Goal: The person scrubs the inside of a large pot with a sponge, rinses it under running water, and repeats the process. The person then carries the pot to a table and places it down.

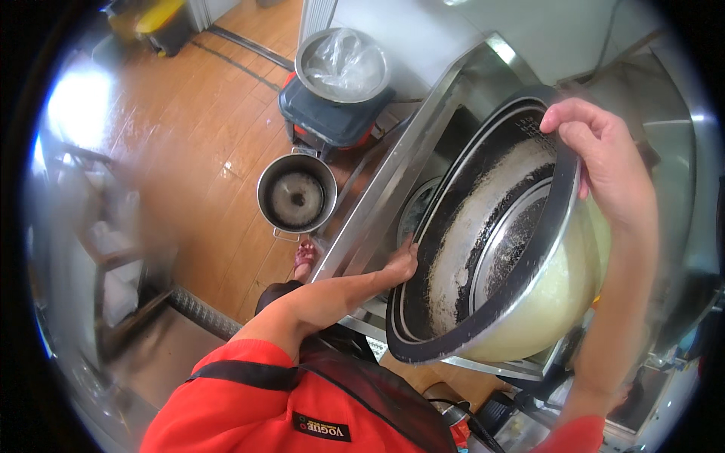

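Observation:
A large rice cooker inner pot (481, 226) is tilted on its side above a stainless steel sink (362, 226), its mouth facing left. Its black inner coating is worn away in wide patches, and the outside is pale yellow. My right hand (595, 141) grips the upper rim, thumb and fingers on either side of it. At the lower left rim, my left hand (403, 261) holds the edge; some of its fingers are hidden. Behind the pot, part of a round metal vessel (418, 206) shows inside the sink.
A deep metal pot (297, 192) stands on the wood-look floor (215, 226) left of the sink. Beyond it, a metal bowl (342, 65) with clear plastic rests on a dark-lidded bin (334, 113). A blurred rack (107, 249) stands at far left.

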A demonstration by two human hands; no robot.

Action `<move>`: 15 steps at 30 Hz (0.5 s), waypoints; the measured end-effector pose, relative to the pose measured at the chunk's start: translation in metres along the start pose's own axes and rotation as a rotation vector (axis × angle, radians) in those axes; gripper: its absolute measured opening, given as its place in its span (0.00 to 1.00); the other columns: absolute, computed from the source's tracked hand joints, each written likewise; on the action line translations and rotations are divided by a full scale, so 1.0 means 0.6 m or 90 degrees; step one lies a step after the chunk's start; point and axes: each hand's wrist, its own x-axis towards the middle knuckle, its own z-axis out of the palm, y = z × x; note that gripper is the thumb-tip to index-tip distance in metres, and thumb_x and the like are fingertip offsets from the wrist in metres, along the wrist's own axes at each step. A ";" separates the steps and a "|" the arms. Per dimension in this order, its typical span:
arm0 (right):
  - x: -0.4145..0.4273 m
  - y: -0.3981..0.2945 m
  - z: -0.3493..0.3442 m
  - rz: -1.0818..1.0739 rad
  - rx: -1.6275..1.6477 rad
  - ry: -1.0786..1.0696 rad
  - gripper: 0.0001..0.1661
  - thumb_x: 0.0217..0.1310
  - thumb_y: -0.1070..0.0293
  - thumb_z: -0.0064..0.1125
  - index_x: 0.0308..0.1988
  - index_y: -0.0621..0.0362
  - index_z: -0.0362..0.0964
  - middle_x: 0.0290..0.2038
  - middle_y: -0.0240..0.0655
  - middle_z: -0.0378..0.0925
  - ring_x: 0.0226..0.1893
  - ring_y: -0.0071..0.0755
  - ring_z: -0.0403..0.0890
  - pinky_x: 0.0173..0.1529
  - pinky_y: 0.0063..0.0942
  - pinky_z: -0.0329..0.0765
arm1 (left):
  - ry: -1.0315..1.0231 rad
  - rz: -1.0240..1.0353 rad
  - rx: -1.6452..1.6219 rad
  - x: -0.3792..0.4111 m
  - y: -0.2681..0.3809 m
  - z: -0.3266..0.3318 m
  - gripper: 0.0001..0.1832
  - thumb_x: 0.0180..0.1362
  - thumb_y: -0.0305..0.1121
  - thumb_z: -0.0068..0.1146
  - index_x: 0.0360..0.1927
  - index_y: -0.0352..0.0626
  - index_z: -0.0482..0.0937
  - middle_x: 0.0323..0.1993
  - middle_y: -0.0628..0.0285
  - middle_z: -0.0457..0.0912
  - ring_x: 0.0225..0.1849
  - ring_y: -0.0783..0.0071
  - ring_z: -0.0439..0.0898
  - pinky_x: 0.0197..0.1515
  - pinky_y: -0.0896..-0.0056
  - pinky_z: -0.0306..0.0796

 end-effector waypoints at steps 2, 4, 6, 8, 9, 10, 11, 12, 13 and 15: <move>-0.038 -0.019 0.001 -0.028 -0.034 0.006 0.10 0.56 0.73 0.41 0.31 0.58 0.72 0.19 0.22 0.68 0.12 0.11 0.64 0.16 0.12 0.60 | 0.050 0.013 -0.019 -0.019 -0.001 0.005 0.29 0.66 0.45 0.29 0.68 0.44 0.46 0.65 0.43 0.55 0.66 0.47 0.56 0.66 0.60 0.51; -0.083 -0.034 -0.003 -0.037 -0.006 0.016 0.10 0.56 0.74 0.40 0.32 0.58 0.71 0.19 0.22 0.67 0.12 0.10 0.65 0.16 0.12 0.59 | 0.070 -0.007 -0.041 -0.040 0.017 0.007 0.30 0.66 0.44 0.29 0.69 0.45 0.43 0.65 0.43 0.55 0.66 0.46 0.54 0.66 0.59 0.50; -0.136 -0.056 -0.007 -0.040 0.022 0.015 0.11 0.55 0.75 0.38 0.34 0.58 0.70 0.19 0.21 0.67 0.13 0.09 0.65 0.15 0.12 0.58 | 0.118 0.015 -0.061 -0.077 0.040 0.023 0.31 0.66 0.46 0.32 0.69 0.51 0.40 0.61 0.41 0.61 0.63 0.43 0.60 0.64 0.57 0.54; -0.187 -0.073 -0.006 -0.123 -0.003 0.026 0.13 0.54 0.78 0.37 0.37 0.62 0.69 0.26 0.27 0.70 0.20 0.08 0.69 0.19 0.09 0.61 | 0.122 -0.013 -0.092 -0.120 0.055 0.028 0.33 0.65 0.48 0.34 0.69 0.57 0.39 0.58 0.40 0.65 0.60 0.43 0.64 0.62 0.56 0.58; -0.212 -0.084 -0.001 -0.175 -0.013 0.033 0.14 0.53 0.80 0.37 0.39 0.63 0.68 0.30 0.29 0.71 0.22 0.07 0.70 0.21 0.08 0.63 | 0.131 -0.024 -0.107 -0.144 0.057 0.031 0.33 0.64 0.48 0.35 0.69 0.60 0.39 0.56 0.40 0.67 0.59 0.43 0.66 0.61 0.56 0.59; -0.244 -0.104 0.005 -0.197 -0.019 0.035 0.16 0.51 0.79 0.37 0.41 0.62 0.68 0.34 0.31 0.71 0.28 0.11 0.72 0.27 0.10 0.65 | 0.141 -0.024 -0.133 -0.158 0.054 0.044 0.34 0.63 0.49 0.37 0.69 0.62 0.37 0.56 0.41 0.68 0.58 0.45 0.67 0.61 0.57 0.59; -0.281 -0.126 0.015 -0.212 -0.031 0.038 0.18 0.50 0.78 0.38 0.43 0.61 0.67 0.37 0.32 0.71 0.33 0.15 0.73 0.33 0.12 0.67 | 0.122 -0.031 -0.159 -0.172 0.054 0.061 0.35 0.63 0.46 0.38 0.69 0.62 0.35 0.59 0.43 0.66 0.60 0.47 0.66 0.61 0.58 0.59; -0.319 -0.146 0.021 -0.214 -0.044 0.053 0.23 0.48 0.79 0.38 0.47 0.62 0.65 0.42 0.36 0.70 0.40 0.20 0.72 0.40 0.16 0.67 | 0.122 0.007 -0.195 -0.185 0.057 0.078 0.36 0.63 0.45 0.39 0.69 0.61 0.34 0.61 0.44 0.64 0.61 0.49 0.65 0.62 0.59 0.59; -0.353 -0.159 0.030 -0.219 -0.051 0.062 0.28 0.45 0.80 0.38 0.51 0.63 0.62 0.46 0.39 0.69 0.46 0.25 0.70 0.46 0.20 0.67 | 0.128 0.041 -0.231 -0.199 0.058 0.084 0.37 0.63 0.43 0.40 0.69 0.60 0.32 0.62 0.45 0.62 0.62 0.50 0.64 0.62 0.60 0.58; -0.413 -0.180 0.050 -0.262 -0.037 0.098 0.34 0.43 0.81 0.39 0.56 0.64 0.60 0.51 0.43 0.67 0.50 0.30 0.70 0.50 0.25 0.69 | 0.122 0.082 -0.277 -0.233 0.087 0.060 0.39 0.63 0.40 0.41 0.69 0.56 0.29 0.65 0.46 0.58 0.63 0.52 0.62 0.63 0.63 0.57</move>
